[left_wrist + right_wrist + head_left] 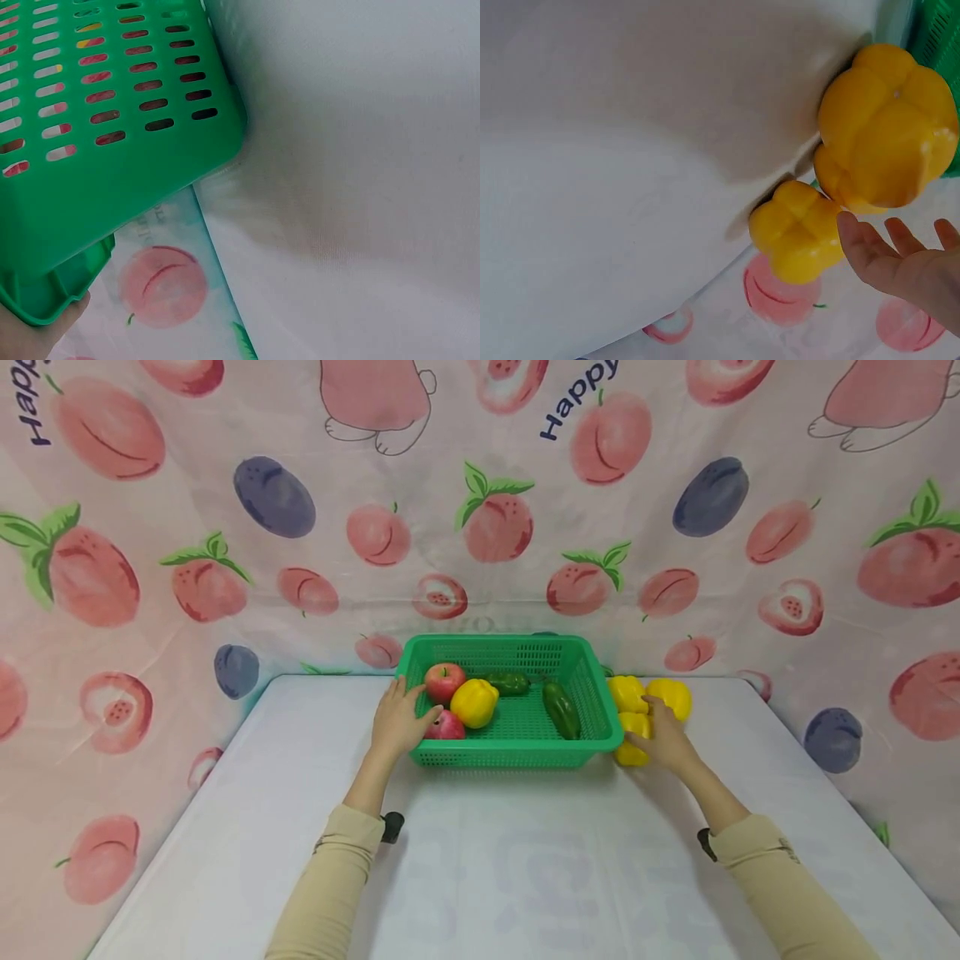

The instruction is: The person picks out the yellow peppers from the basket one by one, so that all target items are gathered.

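My left hand (396, 720) grips the left rim of a green plastic basket (517, 746), with the thumb on the inner side. Inside the basket, a red apple (445, 682), a pinkish-red round fruit (447, 725) and a yellow bell pepper (475, 703) sit at the left. Two long dark green vegetables, one at the back (508, 683) and one at the right (562, 711), lie there too. Outside the right wall, my right hand (666, 739) is over three yellow bell peppers (889, 124), its fingers spread and loosely bent. Whether it touches one, I cannot tell.
A white-covered table (517, 852) carries the basket near its back edge. Behind and beside it hangs a fruit-printed cloth (330, 485). The nearest yellow bell pepper (634, 752) lies close against the basket's right side.
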Demonstrator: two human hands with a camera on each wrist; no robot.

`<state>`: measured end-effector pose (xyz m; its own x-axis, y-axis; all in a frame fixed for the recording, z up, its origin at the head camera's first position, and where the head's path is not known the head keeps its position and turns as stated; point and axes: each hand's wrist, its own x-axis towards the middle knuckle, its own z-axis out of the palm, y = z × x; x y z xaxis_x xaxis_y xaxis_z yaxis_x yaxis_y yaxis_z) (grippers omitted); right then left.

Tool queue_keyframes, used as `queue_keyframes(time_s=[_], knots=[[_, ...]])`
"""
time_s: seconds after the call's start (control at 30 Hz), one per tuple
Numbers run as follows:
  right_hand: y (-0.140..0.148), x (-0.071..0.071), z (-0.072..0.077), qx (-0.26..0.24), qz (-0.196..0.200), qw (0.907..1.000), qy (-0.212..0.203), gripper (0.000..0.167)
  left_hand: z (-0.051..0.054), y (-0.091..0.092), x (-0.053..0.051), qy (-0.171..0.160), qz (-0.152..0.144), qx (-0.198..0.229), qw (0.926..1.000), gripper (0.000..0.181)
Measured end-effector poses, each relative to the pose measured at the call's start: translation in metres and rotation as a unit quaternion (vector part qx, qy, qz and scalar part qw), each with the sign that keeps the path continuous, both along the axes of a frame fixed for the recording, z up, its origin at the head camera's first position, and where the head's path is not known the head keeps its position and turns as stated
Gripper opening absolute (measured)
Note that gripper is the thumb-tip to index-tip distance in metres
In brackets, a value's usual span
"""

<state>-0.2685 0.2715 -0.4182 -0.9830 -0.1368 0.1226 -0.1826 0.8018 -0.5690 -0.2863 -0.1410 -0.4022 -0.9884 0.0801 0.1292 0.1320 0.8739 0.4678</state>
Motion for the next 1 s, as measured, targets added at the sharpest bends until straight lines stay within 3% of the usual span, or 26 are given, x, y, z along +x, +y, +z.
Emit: queue_keyframes(time_s=[0.37,0.67,1.0], knots=[[-0.007,0.001,0.006,-0.058,-0.005,0.9974,0.041,0.049,0.001,-0.001,0.001,0.007,0.001,-0.006,1.0000,0.061],[-0.016,0.006,0.012,-0.123,-0.016,0.9896,0.073,0.045,-0.002,0.000,0.003,0.008,0.002,0.002,1.0000,0.061],[-0.031,0.005,0.028,-0.121,-0.011,0.9879,0.097,0.042,0.001,0.001,0.003,0.006,0.002,0.009,0.9999,0.061]])
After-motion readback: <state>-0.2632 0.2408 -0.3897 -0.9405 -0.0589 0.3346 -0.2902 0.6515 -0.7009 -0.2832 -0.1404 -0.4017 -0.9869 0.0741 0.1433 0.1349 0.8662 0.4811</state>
